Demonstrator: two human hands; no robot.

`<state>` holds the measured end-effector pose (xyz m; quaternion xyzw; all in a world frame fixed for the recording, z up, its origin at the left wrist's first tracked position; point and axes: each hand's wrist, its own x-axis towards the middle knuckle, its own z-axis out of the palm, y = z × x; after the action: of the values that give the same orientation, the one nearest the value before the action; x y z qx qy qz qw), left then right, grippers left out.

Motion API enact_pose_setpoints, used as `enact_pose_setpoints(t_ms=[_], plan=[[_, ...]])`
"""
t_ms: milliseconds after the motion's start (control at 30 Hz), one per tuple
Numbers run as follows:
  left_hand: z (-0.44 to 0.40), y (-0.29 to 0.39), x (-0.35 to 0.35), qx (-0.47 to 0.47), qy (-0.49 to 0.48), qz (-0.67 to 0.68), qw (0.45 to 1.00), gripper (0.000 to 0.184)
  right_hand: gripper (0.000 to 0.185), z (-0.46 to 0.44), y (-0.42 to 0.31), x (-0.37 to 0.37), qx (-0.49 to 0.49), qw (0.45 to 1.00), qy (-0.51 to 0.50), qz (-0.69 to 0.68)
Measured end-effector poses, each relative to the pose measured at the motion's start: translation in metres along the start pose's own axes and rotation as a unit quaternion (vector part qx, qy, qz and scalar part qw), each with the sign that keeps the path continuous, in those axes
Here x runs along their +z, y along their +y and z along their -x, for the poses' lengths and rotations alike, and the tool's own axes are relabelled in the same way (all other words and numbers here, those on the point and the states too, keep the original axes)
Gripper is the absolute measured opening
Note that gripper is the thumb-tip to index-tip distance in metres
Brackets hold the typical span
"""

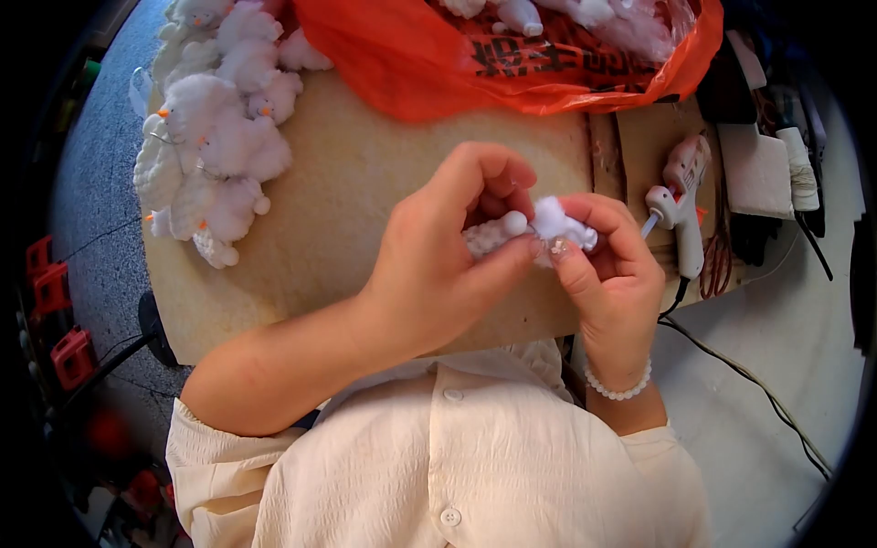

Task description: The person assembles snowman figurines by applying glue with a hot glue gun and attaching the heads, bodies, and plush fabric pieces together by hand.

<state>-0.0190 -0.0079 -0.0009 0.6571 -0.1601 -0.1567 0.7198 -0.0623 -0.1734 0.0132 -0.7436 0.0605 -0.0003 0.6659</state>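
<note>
Above the near side of the table, my left hand (pixel 434 242) is closed, thumb and fingers around a small white knobby piece (pixel 491 235) with a smooth round ball at one end. My right hand (pixel 614 274) pinches a white fluffy piece (pixel 550 219) right beside it. The two white pieces meet between my fingertips. Whether they are joined is hidden by my fingers. A bracelet of pale beads (pixel 621 393) circles my right wrist.
Fluffy white figures with orange points (pixel 215 119) are piled at the left. An orange-red plastic bag (pixel 393 64) with white pieces lies at the back. A glue gun (pixel 681 201) rests on cardboard at the right, near a white thread spool (pixel 797 169); cables (pixel 758 384) hang below.
</note>
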Motion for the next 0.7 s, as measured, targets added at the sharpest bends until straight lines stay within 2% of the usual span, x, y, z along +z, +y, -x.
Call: enact_pose_setpoints(t_ms=[133, 233, 300, 333, 367, 400, 467, 533, 633, 667, 700], plan=[[-0.002, 0.002, -0.004, -0.060, -0.006, 0.070, 0.996, 0.039, 0.026, -0.002, 0.000, 0.003, -0.011, 1.000, 0.001, -0.011], [-0.004, 0.007, -0.005, -0.069, 0.014, 0.100, 0.992, 0.037, 0.024, -0.003, -0.008, 0.003, 0.018, 1.000, 0.008, -0.024], [-0.007, 0.018, -0.012, -0.038, 0.061, 0.111, 0.991, 0.034, 0.027, -0.007, -0.009, -0.002, -0.008, 0.999, 0.000, -0.037], [-0.009, 0.027, -0.021, 0.051, 0.094, -0.004, 0.994, 0.031, 0.030, -0.011, -0.017, -0.001, -0.011, 0.999, 0.025, -0.041], [-0.011, 0.037, -0.034, 0.138, 0.125, -0.119, 0.975, 0.027, 0.028, -0.014, -0.022, -0.004, -0.027, 0.997, 0.040, -0.052], [-0.017, 0.045, -0.049, 0.247, 0.191, -0.283, 0.907, 0.024, 0.027, -0.017, -0.026, -0.014, -0.031, 0.999, 0.024, 0.003], [-0.018, 0.058, -0.076, 0.309, 0.276, -0.514, 0.751, 0.021, 0.024, -0.025, -0.037, -0.023, -0.049, 0.994, 0.008, 0.096], [-0.013, 0.065, -0.092, 0.230, 0.321, -0.658, 0.641, 0.021, 0.021, -0.047, -0.048, -0.020, -0.078, 0.982, 0.007, 0.170], [-0.020, 0.049, -0.089, 0.091, 0.294, -0.765, 0.566, 0.029, 0.018, -0.098, -0.039, -0.017, -0.285, 0.912, 0.034, 0.294], [-0.020, 0.049, -0.088, 0.083, 0.297, -0.744, 0.593, 0.035, 0.020, -0.114, -0.036, -0.013, -0.324, 0.878, 0.031, 0.352], [-0.021, 0.048, -0.089, 0.083, 0.308, -0.738, 0.595, 0.034, 0.022, -0.130, -0.034, -0.007, -0.361, 0.839, 0.030, 0.406]])
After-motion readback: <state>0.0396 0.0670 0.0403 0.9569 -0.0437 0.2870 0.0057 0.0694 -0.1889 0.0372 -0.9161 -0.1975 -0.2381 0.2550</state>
